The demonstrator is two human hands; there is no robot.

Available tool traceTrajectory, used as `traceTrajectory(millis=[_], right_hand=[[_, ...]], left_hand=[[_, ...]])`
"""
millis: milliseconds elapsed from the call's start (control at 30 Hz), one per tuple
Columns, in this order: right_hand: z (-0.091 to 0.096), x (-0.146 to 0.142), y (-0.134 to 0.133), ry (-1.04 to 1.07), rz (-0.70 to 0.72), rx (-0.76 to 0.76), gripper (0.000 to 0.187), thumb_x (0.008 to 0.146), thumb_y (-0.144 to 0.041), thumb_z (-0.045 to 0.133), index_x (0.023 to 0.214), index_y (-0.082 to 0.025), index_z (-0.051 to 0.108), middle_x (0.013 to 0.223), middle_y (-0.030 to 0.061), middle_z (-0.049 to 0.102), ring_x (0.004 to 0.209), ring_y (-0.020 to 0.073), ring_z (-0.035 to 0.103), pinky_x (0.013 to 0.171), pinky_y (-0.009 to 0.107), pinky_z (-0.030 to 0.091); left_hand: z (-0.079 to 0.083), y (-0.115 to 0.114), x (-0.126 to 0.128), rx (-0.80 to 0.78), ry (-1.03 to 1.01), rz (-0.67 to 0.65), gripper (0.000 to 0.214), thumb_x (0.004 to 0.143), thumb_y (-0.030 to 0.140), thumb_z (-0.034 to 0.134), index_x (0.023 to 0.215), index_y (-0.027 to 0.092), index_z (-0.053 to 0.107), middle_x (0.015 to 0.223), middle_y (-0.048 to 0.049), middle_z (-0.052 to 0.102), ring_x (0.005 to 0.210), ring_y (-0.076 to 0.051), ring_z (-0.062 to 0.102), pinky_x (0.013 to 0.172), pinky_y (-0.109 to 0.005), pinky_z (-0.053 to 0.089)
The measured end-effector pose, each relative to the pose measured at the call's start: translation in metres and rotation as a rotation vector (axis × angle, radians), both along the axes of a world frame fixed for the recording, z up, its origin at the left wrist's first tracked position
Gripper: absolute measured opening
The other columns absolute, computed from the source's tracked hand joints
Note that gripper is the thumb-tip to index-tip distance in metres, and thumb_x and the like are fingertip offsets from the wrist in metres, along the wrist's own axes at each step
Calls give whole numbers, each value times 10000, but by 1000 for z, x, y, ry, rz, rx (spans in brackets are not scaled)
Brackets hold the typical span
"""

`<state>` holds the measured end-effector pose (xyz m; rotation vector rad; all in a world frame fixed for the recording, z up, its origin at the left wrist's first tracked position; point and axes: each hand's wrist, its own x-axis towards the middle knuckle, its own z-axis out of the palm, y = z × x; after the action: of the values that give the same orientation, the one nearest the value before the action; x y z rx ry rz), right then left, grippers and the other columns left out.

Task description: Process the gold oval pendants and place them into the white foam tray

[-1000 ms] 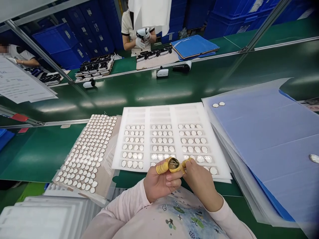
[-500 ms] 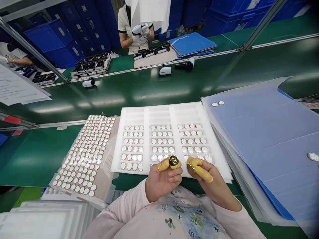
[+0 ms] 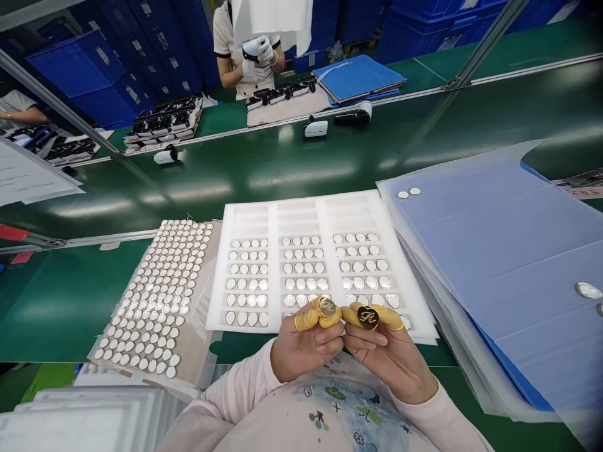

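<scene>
Left fingers (image 3: 306, 321): pinched on a gold disc (image 3: 327, 306), over the near edge of the white tray (image 3: 275, 270)!
Right fingers (image 3: 389, 317): clamped on a dark disc (image 3: 367, 317), just beside it.
Tabletop (image 3: 61, 295), near edge: tray, pale discs (image 3: 308, 268) in rows.

Blue plastic crates (image 3: 70, 59) are stacked beyond the far tabletop (image 3: 227, 118). A stack of blue sheets (image 3: 360, 76) lies on that tabletop, beside a row of black-and-white parts (image 3: 280, 95). A printed paper (image 3: 28, 172) occupies the left edge.
</scene>
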<state>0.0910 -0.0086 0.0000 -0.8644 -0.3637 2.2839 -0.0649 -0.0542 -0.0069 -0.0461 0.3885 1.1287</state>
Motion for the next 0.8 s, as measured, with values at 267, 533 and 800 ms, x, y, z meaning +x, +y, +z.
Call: traceTrajectory(millis=[267,533,800], right_hand=[[-18,-1,10,-445,88,449,425,864,-602,526,648,-249,432,547,-76,253,477,114,219,485,295,360],[-53,15,26,-944,50,848,225,834,-418,623,724,-237,550,698,-7,511,627,168,460,622,324,415],[-61,0,40,-1422,220,1236,174,875,-268,518,763,-215,640,790,67,624,684,233,583,632,341,420]], left_hand=[[-16,12,0,92,181,-6,386,676,351,821,749,175,486,722,26,438,518,-56,327,486,-212,271],[-26,11,-29,229,1007,-135,292,833,419,718,856,182,550,761,20,528,635,-97,450,623,-254,375],[-12,23,-44,484,1808,-96,132,922,185,520,969,225,637,934,-27,624,787,-163,541,761,-307,442]])
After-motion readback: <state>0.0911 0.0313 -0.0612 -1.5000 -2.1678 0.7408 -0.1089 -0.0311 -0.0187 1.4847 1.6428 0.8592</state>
